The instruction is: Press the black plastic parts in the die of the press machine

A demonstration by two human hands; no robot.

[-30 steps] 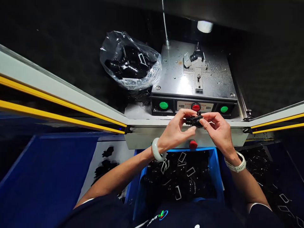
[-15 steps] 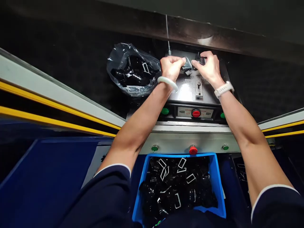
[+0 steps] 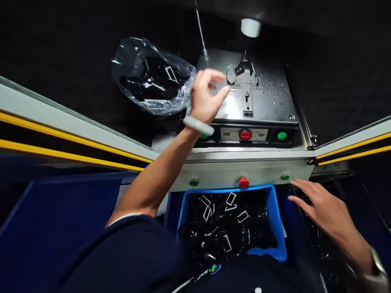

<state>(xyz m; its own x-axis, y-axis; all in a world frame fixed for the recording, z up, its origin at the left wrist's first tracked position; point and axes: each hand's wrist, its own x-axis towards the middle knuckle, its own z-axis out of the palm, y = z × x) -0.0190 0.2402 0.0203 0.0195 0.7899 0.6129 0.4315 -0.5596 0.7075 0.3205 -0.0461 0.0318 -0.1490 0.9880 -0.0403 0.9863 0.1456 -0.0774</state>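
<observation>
Inside the blue plastic bin (image 3: 271, 211): black plastic buckle parts (image 3: 220, 232) with pale rectangular loops, lying heaped together. Just right of the bin: right hand (image 3: 324, 207), hovering low with its fingers spread, the grip wide open and holding nothing. Directly beyond the bin: a red push button (image 3: 243, 182), sitting on a pale metal machine front (image 3: 244, 169) between two small green lamps. Farther beyond the bin, left of its centre line: left hand (image 3: 207, 95), wearing a pale bangle (image 3: 197, 125) and rising over the edge of a scuffed steel plate (image 3: 269, 101). That hand is motion-blurred, its fingers are loosely apart, and whether the grip has hold of anything cannot be told. Farthest from the bin: a small metal clamp fixture (image 3: 242, 73), standing on the steel plate among scattered filings, and a clear plastic bag (image 3: 152, 77) of more black buckle parts, lying on a dark surface just left of the plate.
</observation>
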